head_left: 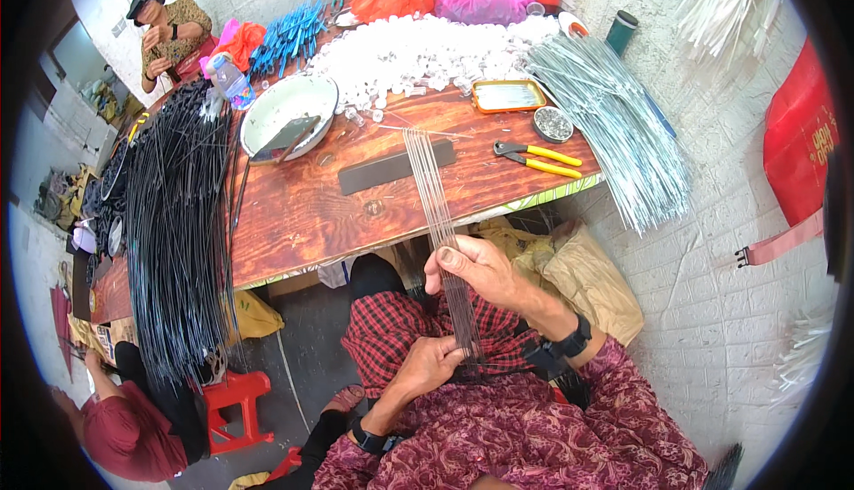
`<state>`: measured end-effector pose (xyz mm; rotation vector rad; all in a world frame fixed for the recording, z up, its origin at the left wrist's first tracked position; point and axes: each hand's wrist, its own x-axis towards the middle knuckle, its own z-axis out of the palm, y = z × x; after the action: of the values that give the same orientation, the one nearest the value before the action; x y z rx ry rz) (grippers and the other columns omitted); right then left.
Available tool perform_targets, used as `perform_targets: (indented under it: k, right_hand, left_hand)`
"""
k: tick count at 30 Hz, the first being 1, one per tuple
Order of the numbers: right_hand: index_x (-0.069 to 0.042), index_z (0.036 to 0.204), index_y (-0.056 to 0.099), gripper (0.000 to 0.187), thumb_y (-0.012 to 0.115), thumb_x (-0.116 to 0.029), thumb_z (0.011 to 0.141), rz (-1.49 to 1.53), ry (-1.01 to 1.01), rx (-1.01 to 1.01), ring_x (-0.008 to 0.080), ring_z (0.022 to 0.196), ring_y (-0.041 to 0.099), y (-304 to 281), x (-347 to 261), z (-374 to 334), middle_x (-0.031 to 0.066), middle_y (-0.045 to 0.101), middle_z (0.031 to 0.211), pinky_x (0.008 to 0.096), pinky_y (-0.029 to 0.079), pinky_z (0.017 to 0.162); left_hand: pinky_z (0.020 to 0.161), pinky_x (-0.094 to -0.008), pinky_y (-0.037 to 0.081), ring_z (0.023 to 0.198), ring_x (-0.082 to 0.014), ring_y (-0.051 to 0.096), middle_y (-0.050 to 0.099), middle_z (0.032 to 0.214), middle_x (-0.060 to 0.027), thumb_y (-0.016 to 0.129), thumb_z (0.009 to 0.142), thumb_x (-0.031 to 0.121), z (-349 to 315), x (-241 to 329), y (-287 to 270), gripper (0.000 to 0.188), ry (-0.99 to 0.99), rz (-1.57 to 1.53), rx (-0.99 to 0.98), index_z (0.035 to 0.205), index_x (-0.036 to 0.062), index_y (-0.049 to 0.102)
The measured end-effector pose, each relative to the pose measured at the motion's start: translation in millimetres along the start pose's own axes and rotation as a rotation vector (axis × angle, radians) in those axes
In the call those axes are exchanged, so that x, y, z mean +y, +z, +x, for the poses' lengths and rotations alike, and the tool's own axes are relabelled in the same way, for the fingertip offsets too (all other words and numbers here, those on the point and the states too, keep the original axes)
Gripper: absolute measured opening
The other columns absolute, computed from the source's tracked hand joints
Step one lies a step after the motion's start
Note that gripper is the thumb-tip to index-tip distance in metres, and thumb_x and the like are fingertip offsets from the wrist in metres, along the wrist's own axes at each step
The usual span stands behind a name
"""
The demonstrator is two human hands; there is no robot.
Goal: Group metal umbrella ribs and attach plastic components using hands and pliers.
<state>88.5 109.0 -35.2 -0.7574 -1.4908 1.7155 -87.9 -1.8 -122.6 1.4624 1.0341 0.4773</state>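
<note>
A row of thin straight wires stands in front of me, its upper end over the table and its lower end above my lap. My right hand grips the wires around their middle, with the thumb across the front. Lower down, my left hand pinches them near the bottom end. Behind the wires' upper part, a dark flat bar lies on the table. A few loose thin wires cross near the top ends. To the right are cutting pliers with yellow handles.
The wooden table bears a white basin, a heap of clear plastic pieces, an orange-rimmed tray and a round tin. Long black strands and silvery strands overhang its edges. Other people sit around; a red stool stands left.
</note>
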Motion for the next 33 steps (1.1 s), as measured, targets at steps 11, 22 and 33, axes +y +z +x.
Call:
perform_targets:
  k: [11, 22, 33]
  right_hand:
    - [-0.005, 0.095, 0.055, 0.037, 0.046, -0.039, 0.108, 0.426, 0.104, 0.228, 0.0037, 0.052, 0.037, 35.8, 28.1, 6.7, -0.0017, 0.047, 0.067, 0.0202, 0.033, 0.045]
    - [-0.006, 0.09, 0.053, 0.038, 0.047, -0.039, 0.107, 0.342, 0.141, 0.278, 0.0036, 0.05, 0.034, 22.9, 43.5, 7.1, -0.0029, 0.043, 0.064, 0.0204, 0.029, 0.043]
    - [-0.005, 0.088, 0.053, 0.043, 0.047, -0.044, 0.106, 0.429, 0.147, 0.416, 0.0033, 0.051, 0.033, -3.4, 45.7, -13.2, -0.0037, 0.04, 0.064, 0.0206, 0.027, 0.044]
  left_hand:
    - [0.099, -0.0328, 0.051, 0.114, -0.0187, 0.064, 0.068, 0.123, -0.0106, 0.055, 0.099, -0.003, 4.8, -0.7, -14.8, 0.034, -0.123, -0.335, -0.286, 0.132, -0.0015, 0.058]
    - [0.116, -0.0378, 0.036, 0.135, -0.0225, 0.048, 0.052, 0.146, -0.0144, 0.054, 0.101, 0.006, 23.5, 3.4, -14.0, 0.046, -0.217, -0.444, -0.464, 0.145, -0.0027, 0.045]
    - [0.088, -0.03, 0.054, 0.103, -0.014, 0.066, 0.072, 0.108, -0.0083, 0.061, 0.101, 0.016, 95.5, 129.0, -193.5, 0.032, 0.156, 0.04, 0.002, 0.128, -0.0008, 0.061]
